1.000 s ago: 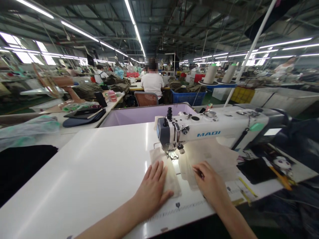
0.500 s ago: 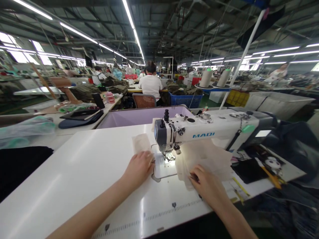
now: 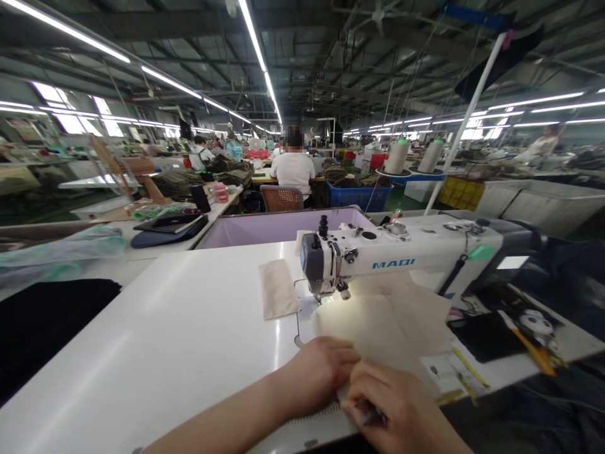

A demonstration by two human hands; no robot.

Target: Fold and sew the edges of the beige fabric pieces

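A white sewing machine (image 3: 392, 258) stands on the white table (image 3: 189, 340). Beige fabric (image 3: 382, 321) lies under its arm and reaches toward the front edge. On the near end of that fabric, my left hand (image 3: 326, 366) has its fingers bent together; what they grip, if anything, is hidden. Touching it on the right is my right hand (image 3: 385, 400), curled closed round a small dark object that I cannot make out. A small beige fabric piece (image 3: 278, 290) lies flat to the left of the needle area.
Behind the table is a lilac bin (image 3: 265, 227). A person in a white shirt (image 3: 293, 170) sits farther back. Dark pouches (image 3: 170, 228) lie at the left; a black cloth (image 3: 486, 334), orange-handled tool (image 3: 539, 356) and yellow tape (image 3: 470, 367) lie at the right.
My left hand has left the small fabric piece and moved right and nearer, beside my right hand. The larger fabric now reaches farther left and forward. The view has shifted slightly.
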